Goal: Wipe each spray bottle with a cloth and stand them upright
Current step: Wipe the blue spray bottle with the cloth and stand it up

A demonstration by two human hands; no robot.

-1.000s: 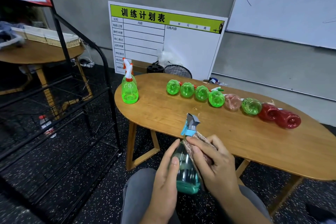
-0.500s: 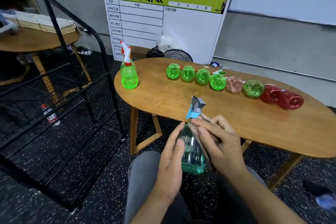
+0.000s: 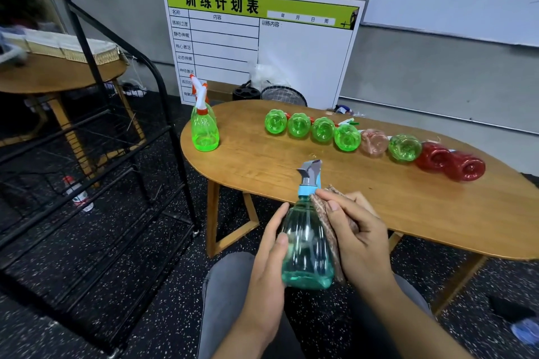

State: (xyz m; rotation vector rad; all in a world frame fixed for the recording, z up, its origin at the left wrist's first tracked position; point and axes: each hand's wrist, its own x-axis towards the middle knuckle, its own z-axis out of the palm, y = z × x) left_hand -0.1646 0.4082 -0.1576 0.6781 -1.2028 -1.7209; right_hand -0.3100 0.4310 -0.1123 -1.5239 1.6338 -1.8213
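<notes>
My left hand (image 3: 267, 265) grips a teal spray bottle (image 3: 306, 248) with a blue-grey trigger head, held upright over my lap in front of the table. My right hand (image 3: 357, 237) holds a brown cloth (image 3: 326, 224) and presses it against the bottle's right side. A green spray bottle (image 3: 204, 128) with an orange-white head stands upright at the table's left end. Several bottles lie on their sides in a row across the table: green ones (image 3: 299, 125), a pink one (image 3: 374, 143) and two red ones (image 3: 450, 162) at the right.
The oval wooden table (image 3: 291, 181) stands ahead of my knees. A black metal rack (image 3: 122, 137) is on the left, with another wooden table (image 3: 55, 76) behind it. A schedule board (image 3: 262, 46) leans on the wall. A water bottle (image 3: 77, 194) lies on the floor.
The cloth in my right hand has slid along the teal bottle's right side from its neck downward. My view has shifted a little; the bottles on the table have not moved.
</notes>
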